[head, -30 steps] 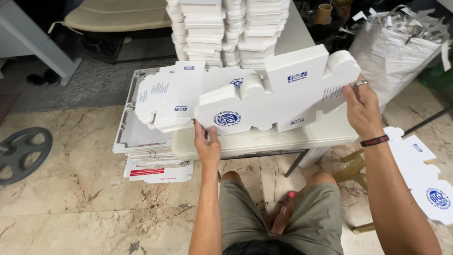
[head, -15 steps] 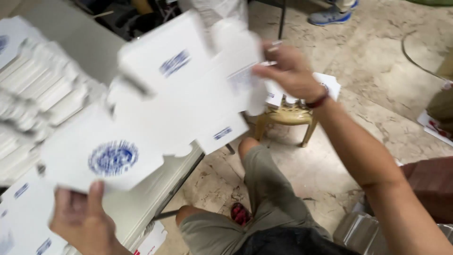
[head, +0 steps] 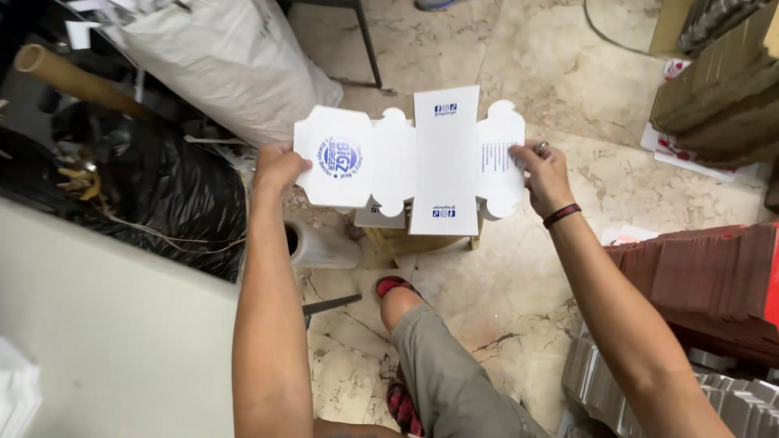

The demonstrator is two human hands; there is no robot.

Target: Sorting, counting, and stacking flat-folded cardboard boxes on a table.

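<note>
Head view shows us holding a flat, unfolded white cardboard box blank [head: 410, 166] with blue printing, stretched level between both hands above the beige marble floor [head: 519, 292]. Our left hand [head: 278, 166] is clenched on the blank's left edge, beside the panel with the round blue emblem, thumb on top. Our right hand [head: 545, 172] pinches the blank's right flap, fingers curled over the edge; it wears a ring, and a dark wristband [head: 561, 215] sits just behind it on the wrist.

Directly under the blank we see a small wooden stool [head: 406, 239], partly hidden by it. Below and left of the blank lies a clear plastic roll [head: 320, 246] on the floor. Below the blank, our knee in olive trousers [head: 450, 373] and a red sandal [head: 393, 285] show. Up and left of the blank rests a large white sack [head: 231, 61], and further left a black plastic bag [head: 154, 195] beside a pale tabletop [head: 114, 341]. Right of the blank, well apart, stand stacks of red-brown flat cardboard [head: 706, 276], with brown corrugated sheets [head: 714, 97] above them.
</note>
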